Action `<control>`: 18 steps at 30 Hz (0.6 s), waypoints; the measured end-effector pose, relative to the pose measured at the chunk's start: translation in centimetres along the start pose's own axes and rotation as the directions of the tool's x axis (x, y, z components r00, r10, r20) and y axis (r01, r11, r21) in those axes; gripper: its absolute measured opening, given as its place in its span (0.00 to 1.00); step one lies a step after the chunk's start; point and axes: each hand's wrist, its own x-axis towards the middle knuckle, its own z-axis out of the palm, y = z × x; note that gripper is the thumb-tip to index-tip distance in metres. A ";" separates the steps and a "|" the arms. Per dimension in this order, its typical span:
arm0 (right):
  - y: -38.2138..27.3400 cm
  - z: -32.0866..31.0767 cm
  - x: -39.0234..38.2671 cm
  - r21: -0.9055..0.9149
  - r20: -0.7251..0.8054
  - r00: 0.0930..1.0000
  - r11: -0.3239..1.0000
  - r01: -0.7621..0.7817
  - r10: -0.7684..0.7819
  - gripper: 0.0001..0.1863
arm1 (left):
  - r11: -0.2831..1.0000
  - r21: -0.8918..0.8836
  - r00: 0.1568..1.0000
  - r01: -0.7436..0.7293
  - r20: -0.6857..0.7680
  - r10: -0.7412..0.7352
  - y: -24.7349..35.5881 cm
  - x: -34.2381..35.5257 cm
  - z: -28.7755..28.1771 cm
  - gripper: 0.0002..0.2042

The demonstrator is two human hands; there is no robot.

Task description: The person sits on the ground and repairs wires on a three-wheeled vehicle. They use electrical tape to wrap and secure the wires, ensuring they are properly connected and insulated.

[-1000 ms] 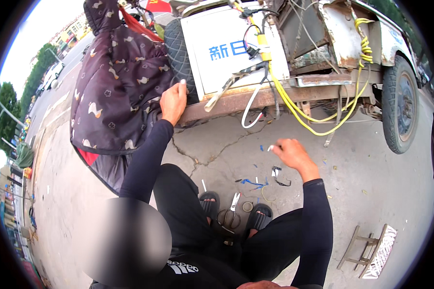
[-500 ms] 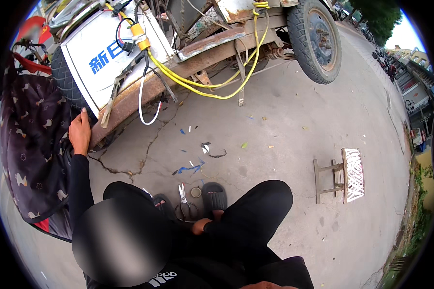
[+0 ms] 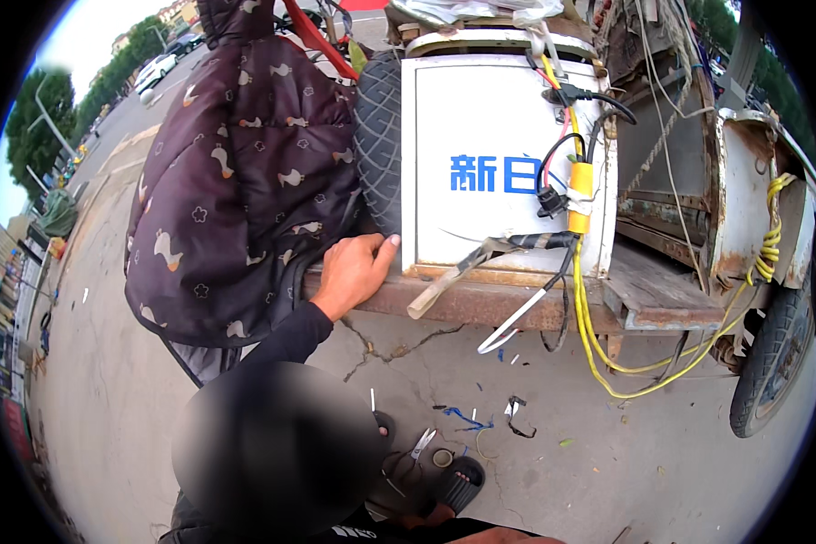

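My left hand point(image 3: 355, 272) rests palm down on the rusty beam point(image 3: 508, 306) of a vehicle. Its thumb stretches out toward the lower corner of a white panel box point(image 3: 490, 118) with blue lettering. The other fingertips are partly hidden, and I see nothing held. A dark quilted cover point(image 3: 236, 172) with a bird pattern hangs beside the hand, with a tyre point(image 3: 378, 145) behind it. On the box, yellow cables point(image 3: 582, 313) and black connectors point(image 3: 551, 201) hang from an orange-yellow sleeve point(image 3: 580, 190). A white-sheathed cable end point(image 3: 521, 317) dangles below. My right hand is out of view.
Scissors point(image 3: 423, 444) and a tape roll point(image 3: 442, 458) lie on the ground between my sandals point(image 3: 462, 482). Blue scraps point(image 3: 467, 419) and other cuttings lie farther ahead. Another wheel point(image 3: 775, 363) is at the right. A road with a parked white car point(image 3: 156, 72) lies far left.
My view has swung left and up toward the white box, so the scene has shifted right and down. My left hand stays on the vehicle's beam. The stool has left view.
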 end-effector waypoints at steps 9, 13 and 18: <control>-5.4 13.6 -1.7 -0.352 -0.173 0.962 0.926 0.139 -0.210 0.26 | 0.998 -0.058 0.976 0.005 -0.217 -0.018 -0.2 -12.7 -9.8 0.23; -20.1 8.1 -18.5 -0.381 -0.384 0.887 0.919 0.101 -0.256 0.27 | 0.997 0.025 0.941 0.074 -0.332 -0.062 -0.2 -17.2 -12.1 0.21; -22.9 5.3 -26.9 -0.559 -0.466 0.766 0.819 0.132 -0.442 0.24 | 0.962 0.129 0.895 0.240 -0.413 -0.168 -1.0 -21.7 -11.1 0.22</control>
